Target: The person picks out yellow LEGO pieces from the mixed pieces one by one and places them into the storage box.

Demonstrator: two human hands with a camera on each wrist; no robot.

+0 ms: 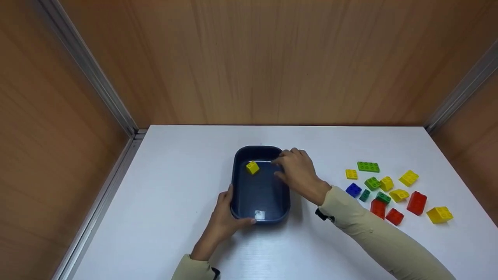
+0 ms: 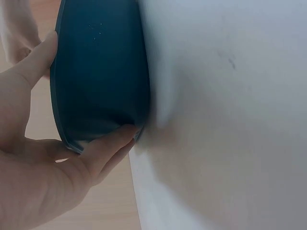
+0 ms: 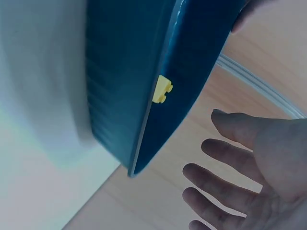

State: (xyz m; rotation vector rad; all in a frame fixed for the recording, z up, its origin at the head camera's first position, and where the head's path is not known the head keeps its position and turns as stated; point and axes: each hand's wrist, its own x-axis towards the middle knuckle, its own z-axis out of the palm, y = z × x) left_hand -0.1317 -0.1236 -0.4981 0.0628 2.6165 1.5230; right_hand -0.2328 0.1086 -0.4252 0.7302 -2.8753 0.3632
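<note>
A dark blue rectangular plastic tub [image 1: 261, 198] sits on the white table, with one small yellow toy building brick [image 1: 252, 167] inside it near the far left. My left hand [image 1: 225, 219] grips the tub's near-left corner, thumb at the near rim and fingers along the left side; the left wrist view shows fingers against the tub's outer wall [image 2: 100, 72]. Over the tub's right rim hovers my right hand [image 1: 297, 171]. Its fingers [image 3: 223, 189] are spread and hold nothing in the right wrist view, where the yellow brick [image 3: 162, 89] shows beyond the rim.
Loose building bricks lie scattered right of the tub, among them a flat green one [image 1: 368, 167], a blue one [image 1: 353, 189], a large red one [image 1: 416, 203] and a large yellow one [image 1: 439, 214]. Wooden panels [image 1: 272, 62] stand behind and beside the table [image 1: 155, 202].
</note>
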